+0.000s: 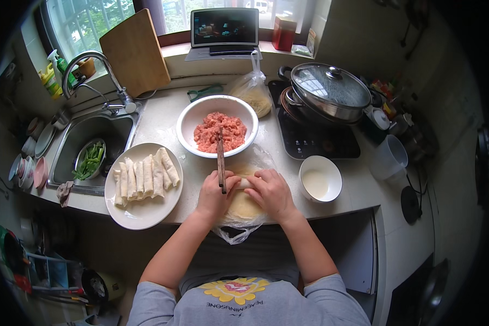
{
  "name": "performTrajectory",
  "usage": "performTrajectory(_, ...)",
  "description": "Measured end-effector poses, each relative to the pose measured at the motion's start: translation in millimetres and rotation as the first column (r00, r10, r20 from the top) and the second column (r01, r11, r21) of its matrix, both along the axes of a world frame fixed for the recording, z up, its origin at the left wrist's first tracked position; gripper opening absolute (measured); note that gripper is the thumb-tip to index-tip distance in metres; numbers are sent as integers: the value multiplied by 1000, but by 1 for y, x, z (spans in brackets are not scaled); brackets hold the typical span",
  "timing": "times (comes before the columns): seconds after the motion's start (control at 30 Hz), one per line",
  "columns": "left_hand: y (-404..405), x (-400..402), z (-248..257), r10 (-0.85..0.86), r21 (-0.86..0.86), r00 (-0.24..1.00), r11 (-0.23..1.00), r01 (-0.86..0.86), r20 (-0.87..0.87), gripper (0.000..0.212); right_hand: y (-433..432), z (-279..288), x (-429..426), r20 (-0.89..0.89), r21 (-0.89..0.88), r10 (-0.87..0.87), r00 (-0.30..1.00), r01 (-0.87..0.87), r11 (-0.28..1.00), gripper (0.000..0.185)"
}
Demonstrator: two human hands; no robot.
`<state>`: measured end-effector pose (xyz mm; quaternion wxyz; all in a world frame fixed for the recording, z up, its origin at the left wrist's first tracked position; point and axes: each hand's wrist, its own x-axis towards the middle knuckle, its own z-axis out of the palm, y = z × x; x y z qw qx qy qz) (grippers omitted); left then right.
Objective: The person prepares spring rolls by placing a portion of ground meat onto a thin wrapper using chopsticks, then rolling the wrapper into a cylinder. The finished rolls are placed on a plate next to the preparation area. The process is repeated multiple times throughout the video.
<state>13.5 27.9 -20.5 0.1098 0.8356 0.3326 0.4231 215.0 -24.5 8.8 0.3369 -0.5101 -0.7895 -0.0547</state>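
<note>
My left hand (215, 193) and my right hand (274, 193) grip the two ends of a pale rolled wrapper (243, 184). Beneath it lie round, thin yellowish wrappers (245, 207) on a clear plastic bag (239, 235). Just beyond my hands stands a white bowl (183, 129) of raw minced meat (220, 130). A pair of wooden chopsticks (221, 163) leans in that bowl, their upper ends overhanging my left hand. To the left, a white plate (142, 216) carries several finished rolls (144, 177). On the right is a small white bowl (333, 187) with cloudy whitish liquid (315, 184).
A lidded steel pan (330, 91) sits on the black induction cooktop (318, 142). The sink (116, 128) holds a bowl of green vegetables (90, 161). Behind are a tied plastic bag (256, 93), a cutting board (136, 53) and a tablet (225, 27). A plastic jug (391, 157) stands at right.
</note>
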Motion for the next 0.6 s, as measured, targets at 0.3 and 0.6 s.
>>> performTrajectory(0.3,-12,-6,24,-99,-275,990,954,123,100,23,-3,21,11,-399,-309,47,916,-183,933,31)
performTrajectory(0.6,-27,-8,41,-112,-750,938,572,331,328,22,-16,29,20,-639,-574,-126,759,-362,734,33)
